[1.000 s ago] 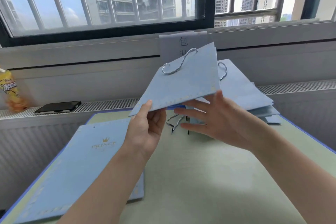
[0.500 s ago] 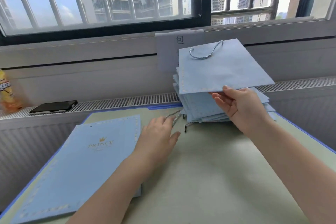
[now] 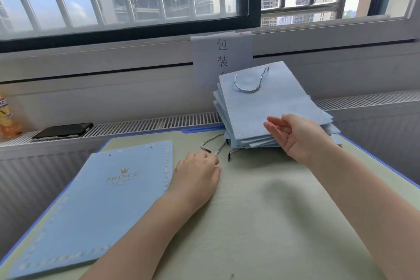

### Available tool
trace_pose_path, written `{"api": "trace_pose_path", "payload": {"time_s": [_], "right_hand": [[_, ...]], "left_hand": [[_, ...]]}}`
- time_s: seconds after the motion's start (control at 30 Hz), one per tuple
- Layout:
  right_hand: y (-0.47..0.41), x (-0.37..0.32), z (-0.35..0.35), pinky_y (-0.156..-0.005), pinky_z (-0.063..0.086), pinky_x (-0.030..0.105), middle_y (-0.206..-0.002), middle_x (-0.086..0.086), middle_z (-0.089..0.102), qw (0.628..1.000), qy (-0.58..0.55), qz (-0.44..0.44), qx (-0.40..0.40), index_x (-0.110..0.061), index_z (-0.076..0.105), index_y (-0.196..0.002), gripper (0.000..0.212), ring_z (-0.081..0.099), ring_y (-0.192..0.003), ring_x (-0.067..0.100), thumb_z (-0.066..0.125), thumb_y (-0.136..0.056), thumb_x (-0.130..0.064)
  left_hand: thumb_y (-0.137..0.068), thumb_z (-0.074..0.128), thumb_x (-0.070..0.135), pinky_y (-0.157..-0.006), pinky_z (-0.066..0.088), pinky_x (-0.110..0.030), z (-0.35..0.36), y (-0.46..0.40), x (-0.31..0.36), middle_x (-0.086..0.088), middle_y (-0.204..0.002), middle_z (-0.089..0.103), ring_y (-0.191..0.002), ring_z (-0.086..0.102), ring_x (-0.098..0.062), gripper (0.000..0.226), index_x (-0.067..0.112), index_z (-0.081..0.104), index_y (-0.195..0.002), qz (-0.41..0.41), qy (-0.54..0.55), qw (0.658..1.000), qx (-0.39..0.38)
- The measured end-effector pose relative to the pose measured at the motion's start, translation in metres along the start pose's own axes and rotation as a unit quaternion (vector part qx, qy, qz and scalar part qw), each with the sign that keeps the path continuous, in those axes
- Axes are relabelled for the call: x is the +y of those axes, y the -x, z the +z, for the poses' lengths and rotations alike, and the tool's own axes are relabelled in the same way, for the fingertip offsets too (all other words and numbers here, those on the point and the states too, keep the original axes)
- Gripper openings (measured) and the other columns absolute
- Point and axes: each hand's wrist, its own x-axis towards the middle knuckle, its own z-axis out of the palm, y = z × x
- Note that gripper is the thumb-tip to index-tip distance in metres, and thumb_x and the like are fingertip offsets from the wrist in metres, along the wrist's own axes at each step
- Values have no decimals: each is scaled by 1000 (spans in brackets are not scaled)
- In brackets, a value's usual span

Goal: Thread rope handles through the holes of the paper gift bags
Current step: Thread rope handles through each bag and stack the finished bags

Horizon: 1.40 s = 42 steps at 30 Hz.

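From the head camera, a pale green table (image 3: 261, 223) with a blue edge stands against a window wall. On its left side lies a flat light-blue gift bag (image 3: 102, 200) printed with a gold crown and "PRINCE" (two small holes show near its far edge, with no rope in them). At the far right of the table sits a stack of blue gift bags (image 3: 261, 120); the top one carries a threaded rope handle (image 3: 251, 84) looped on its face. Loose rope pieces (image 3: 216, 145) with dark tips lie on the table just in front of the stack. The left hand (image 3: 197, 177) rests palm down between the flat bag and the ropes, its fingers curled near one rope end; whether they pinch it cannot be told. The right hand (image 3: 295, 136) hovers palm up at the stack's near edge, fingers relaxed and slightly spread, holding nothing. A black phone (image 3: 63, 130) lies on the radiator grille at left.
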Motion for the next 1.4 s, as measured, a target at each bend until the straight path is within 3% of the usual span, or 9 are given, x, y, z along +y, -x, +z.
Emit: {"api": "trace_pose_path", "payload": {"time_s": [0.13,0.33,0.43,0.6,0.73,0.93,1.03,1.17,1.4], "right_hand": [[9,13,10,-66,59,26,-85,13,64,963,243,-107,-43,-4,63,-84,25,65,-71,20,41,-97,-7],[18,60,15,-76,40,28,-92,-1,58,677,620,-353,-179,-14,64,-100,19,53,-84,18,45,-95,-15],[16,81,9,-91,41,34,-112,0,52,601,684,-340,-236,-18,57,-115,24,51,-106,18,43,-96,-20],[12,89,6,-97,32,23,-124,6,49,582,690,-344,-258,-13,49,-128,33,45,-119,20,44,-96,-16],[15,87,11,-91,31,19,-123,1,42,628,649,-346,-254,-15,37,-135,44,40,-112,14,49,-93,-14],[20,77,17,-74,43,27,-88,-14,47,686,557,-416,-214,-18,65,-87,12,49,-82,7,55,-93,-18],[25,74,21,-79,42,20,-99,-13,53,693,552,-398,-237,-18,67,-99,14,50,-87,4,54,-93,-14],[19,89,10,-100,32,26,-133,2,45,535,729,-349,-246,-14,44,-135,37,40,-121,20,42,-98,-14],[16,82,11,-85,39,27,-107,0,51,562,750,-278,-210,-19,55,-121,33,48,-107,19,40,-95,-6]], "left_hand": [[-100,36,32,-95,38,-32,0,-2,-2,3,-122,55,-115,43,-18,32,21,52,-125,-14,17,999,48],[-100,32,37,-100,35,-36,10,-7,-5,5,-135,47,-125,38,-20,37,23,49,-130,2,-38,999,-22],[-98,38,18,-92,42,-38,12,-13,-12,-1,-115,59,-114,48,-23,26,14,61,-110,17,-20,1000,-3],[-89,49,1,-81,46,-36,10,-14,-11,-7,-99,63,-91,59,-25,22,2,71,-92,9,98,991,86],[-87,60,0,-68,39,-13,-15,-5,-1,-3,-88,67,-77,60,-15,14,4,74,-89,60,203,954,211],[-88,62,5,-73,46,-14,-53,3,7,5,-88,66,-81,61,-7,13,12,73,-85,44,379,890,249],[-92,57,12,-78,46,-16,-47,-3,-9,1,-97,67,-91,61,-11,13,15,69,-94,-22,300,935,187],[-96,45,23,-96,35,-39,-30,-6,-28,-5,-127,51,-123,40,-25,30,16,50,-124,-151,18,988,30],[-94,47,43,-93,33,-41,-27,-3,-51,-15,-131,46,-122,39,-34,48,10,39,-128,-298,-36,948,-108]]}}
